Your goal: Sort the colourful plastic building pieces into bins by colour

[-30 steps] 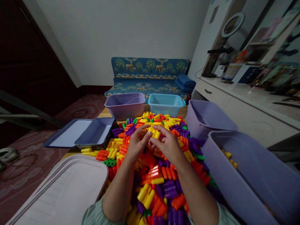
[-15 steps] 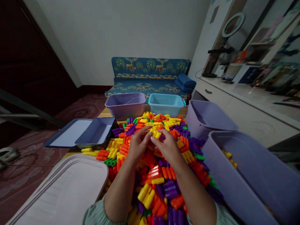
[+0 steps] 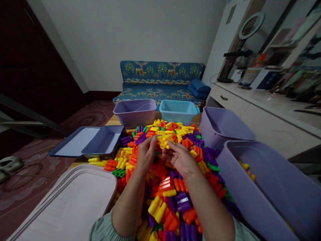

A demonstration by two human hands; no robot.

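Both hands are raised over a big heap of plastic tube blocks (image 3: pixel 163 187) in yellow, orange, purple, green and red. My left hand (image 3: pixel 145 155) and my right hand (image 3: pixel 179 159) pinch a small cluster of yellow tube blocks (image 3: pixel 165 142) between their fingertips, just above the heap. The fingers of both hands curl round this yellow piece. Both forearms reach in from the bottom edge, with pale green sleeves.
A large purple bin (image 3: pixel 265 190) with a few yellow blocks stands at the right, another purple bin (image 3: pixel 223 127) behind it. A purple tub (image 3: pixel 135 112) and a blue tub (image 3: pixel 178 112) stand at the back, an open grey case (image 3: pixel 87 140) at the left, a white lid (image 3: pixel 67 204) near left.
Both hands have lifted the yellow cluster slightly up and away; the right hand has turned, with its fingers now pinching from below.
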